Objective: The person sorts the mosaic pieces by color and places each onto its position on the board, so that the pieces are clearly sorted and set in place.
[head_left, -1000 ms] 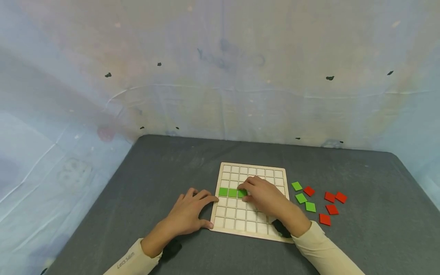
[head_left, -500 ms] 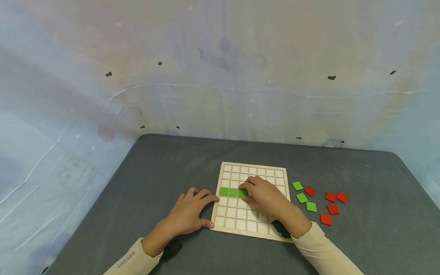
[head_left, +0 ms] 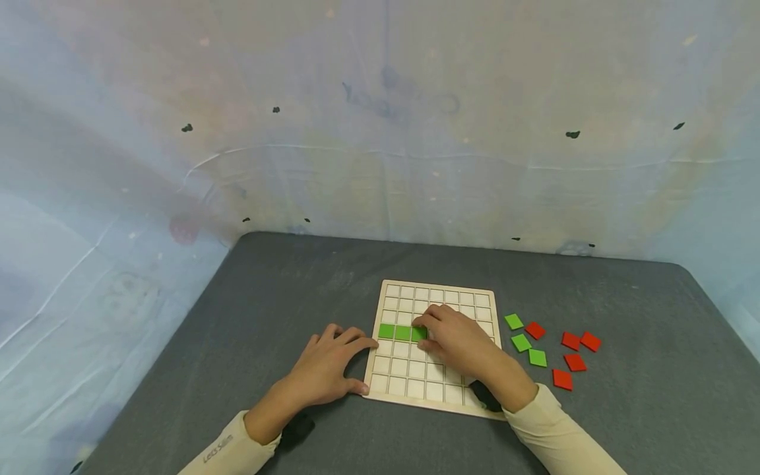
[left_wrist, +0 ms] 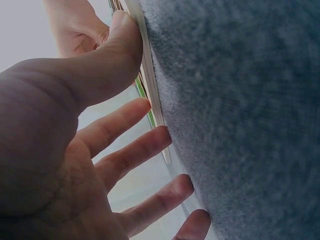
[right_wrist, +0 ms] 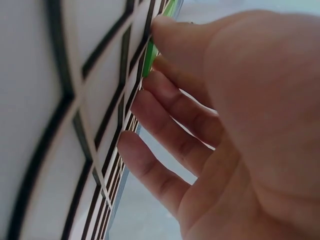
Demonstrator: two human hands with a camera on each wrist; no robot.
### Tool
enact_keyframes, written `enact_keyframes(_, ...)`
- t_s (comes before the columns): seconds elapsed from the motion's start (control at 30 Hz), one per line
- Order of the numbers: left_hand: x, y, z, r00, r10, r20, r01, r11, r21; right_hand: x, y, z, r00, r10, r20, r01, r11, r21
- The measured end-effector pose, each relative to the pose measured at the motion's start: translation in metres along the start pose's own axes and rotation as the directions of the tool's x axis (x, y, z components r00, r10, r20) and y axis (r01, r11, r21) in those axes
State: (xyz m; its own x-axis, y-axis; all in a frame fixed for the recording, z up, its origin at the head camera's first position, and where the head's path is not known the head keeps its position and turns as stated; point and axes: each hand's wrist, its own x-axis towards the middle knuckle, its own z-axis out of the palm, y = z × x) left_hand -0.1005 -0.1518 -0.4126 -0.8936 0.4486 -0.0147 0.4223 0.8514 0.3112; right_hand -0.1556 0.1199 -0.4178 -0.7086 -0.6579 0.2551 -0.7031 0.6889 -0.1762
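A pale wooden grid board [head_left: 430, 407] lies flat on the dark table. Two green tiles [head_left: 394, 332] sit side by side in its left cells, in one row. My right hand [head_left: 460, 340] is over the board, its thumb and forefinger at a third green tile [head_left: 419, 334] in the same row. In the right wrist view that green tile [right_wrist: 149, 59] shows between the thumb and forefinger tips, partly hidden. At the board's left edge rests my left hand [head_left: 325, 366], fingers spread, with thumb and fingertips touching the wooden rim [left_wrist: 152, 85].
Right of the board lie several loose green tiles [head_left: 521, 342] and several red tiles [head_left: 570, 340], flat on the grey-black table [head_left: 653, 382]. Behind the table hangs a pale patterned cloth [head_left: 415, 165]. Both sleeves are cream coloured.
Both hands hold nearly the same places. The whole view has shifted very slightly; the tiles and board look unmoved on the table.
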Motion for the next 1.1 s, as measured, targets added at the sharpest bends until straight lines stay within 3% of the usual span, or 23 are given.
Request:
enact_keyframes(0.77, -0.0002, 0.0022, -0.002, 1.0, -0.008, 0.002, 0.008, 1.0, 0.01, 0.0012, -0.0039, 0.0003, 0.999, 0.039, 0.01, -0.039, 0.999, -0.006)
enact_keyframes(1.1, 0.0002, 0.0004, -0.0003, 1.0, -0.005, -0.002, 0.005, 1.0, 0.011, 0.0014, -0.0022, -0.0001, 1.0, 0.018, 0.013, -0.019, 1.0, 0.01)
